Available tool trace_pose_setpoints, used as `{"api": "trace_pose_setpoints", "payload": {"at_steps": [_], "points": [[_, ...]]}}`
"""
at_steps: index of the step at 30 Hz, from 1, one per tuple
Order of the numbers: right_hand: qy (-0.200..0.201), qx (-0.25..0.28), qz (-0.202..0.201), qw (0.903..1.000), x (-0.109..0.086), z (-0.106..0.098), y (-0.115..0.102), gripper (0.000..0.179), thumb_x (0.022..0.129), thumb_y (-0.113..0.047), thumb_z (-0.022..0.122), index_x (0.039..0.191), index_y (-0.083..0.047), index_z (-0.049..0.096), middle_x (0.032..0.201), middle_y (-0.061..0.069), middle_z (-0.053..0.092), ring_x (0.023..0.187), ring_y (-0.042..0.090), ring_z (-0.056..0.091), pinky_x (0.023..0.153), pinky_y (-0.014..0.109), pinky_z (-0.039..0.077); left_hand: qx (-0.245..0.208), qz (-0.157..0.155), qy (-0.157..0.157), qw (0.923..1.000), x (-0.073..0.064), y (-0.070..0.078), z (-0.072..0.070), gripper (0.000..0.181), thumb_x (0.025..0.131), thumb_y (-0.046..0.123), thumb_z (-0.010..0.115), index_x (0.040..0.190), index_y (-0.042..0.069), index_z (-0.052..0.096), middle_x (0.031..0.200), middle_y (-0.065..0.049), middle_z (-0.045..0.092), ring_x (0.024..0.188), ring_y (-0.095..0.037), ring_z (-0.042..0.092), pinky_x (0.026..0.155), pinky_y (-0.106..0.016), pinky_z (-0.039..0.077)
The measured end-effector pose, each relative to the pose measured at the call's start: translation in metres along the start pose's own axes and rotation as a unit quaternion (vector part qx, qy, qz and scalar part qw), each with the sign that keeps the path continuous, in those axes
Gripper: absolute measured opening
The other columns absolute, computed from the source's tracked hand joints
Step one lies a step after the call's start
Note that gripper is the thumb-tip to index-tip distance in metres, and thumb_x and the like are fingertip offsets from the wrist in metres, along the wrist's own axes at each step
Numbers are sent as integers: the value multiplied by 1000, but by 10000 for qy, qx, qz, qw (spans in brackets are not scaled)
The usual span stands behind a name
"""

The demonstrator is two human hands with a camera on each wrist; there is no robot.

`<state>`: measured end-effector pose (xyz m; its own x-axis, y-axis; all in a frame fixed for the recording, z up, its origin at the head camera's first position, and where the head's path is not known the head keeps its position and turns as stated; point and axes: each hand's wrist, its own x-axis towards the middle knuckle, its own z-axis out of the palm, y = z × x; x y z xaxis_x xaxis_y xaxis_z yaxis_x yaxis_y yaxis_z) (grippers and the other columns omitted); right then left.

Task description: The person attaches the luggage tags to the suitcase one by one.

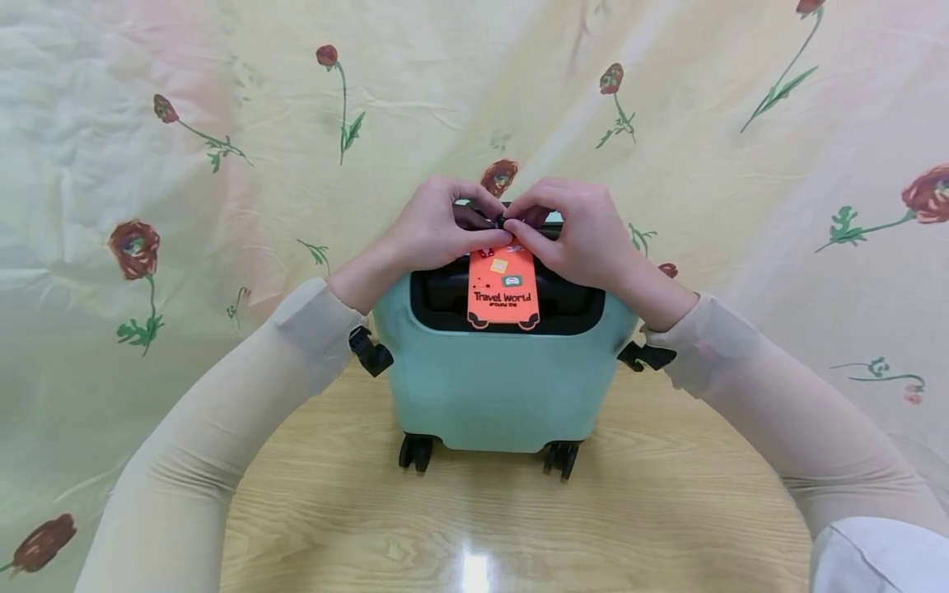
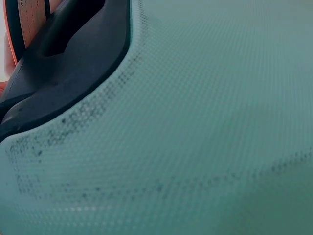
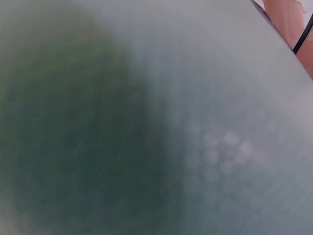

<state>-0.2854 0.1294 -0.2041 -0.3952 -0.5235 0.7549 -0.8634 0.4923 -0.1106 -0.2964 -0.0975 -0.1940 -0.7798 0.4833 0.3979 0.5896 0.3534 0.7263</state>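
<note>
A teal suitcase stands upright on its wheels, with a black handle area at its upper end. Against that black part hangs an orange luggage tag reading "Travel World". My left hand and right hand meet just above the tag. Their thumbs and forefingers pinch its small black strap, mostly hidden by fingertips. The left wrist view shows the tag's edge beside the black handle part. In the right wrist view, the blurred teal shell fills most of the picture.
The suitcase rests on a wood-grain surface, its black wheels showing at the near side. Behind it hangs a pale cloth with red flowers. Black wrist straps lie close to the suitcase's sides.
</note>
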Motion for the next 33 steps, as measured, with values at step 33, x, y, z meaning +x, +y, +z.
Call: {"api": "trace_pose_setpoints", "payload": {"at_steps": [33], "points": [[-2088,2515,2562,9097,28,-14,21,25,103,-12,68,126,-6,76,116,3,79,105,14,74,95,21,57,-696,181,-332,9969,-2,2,-6,10,92,0,77,102,-2,76,104,-14,72,96,-24,74,100,-35,62]]}}
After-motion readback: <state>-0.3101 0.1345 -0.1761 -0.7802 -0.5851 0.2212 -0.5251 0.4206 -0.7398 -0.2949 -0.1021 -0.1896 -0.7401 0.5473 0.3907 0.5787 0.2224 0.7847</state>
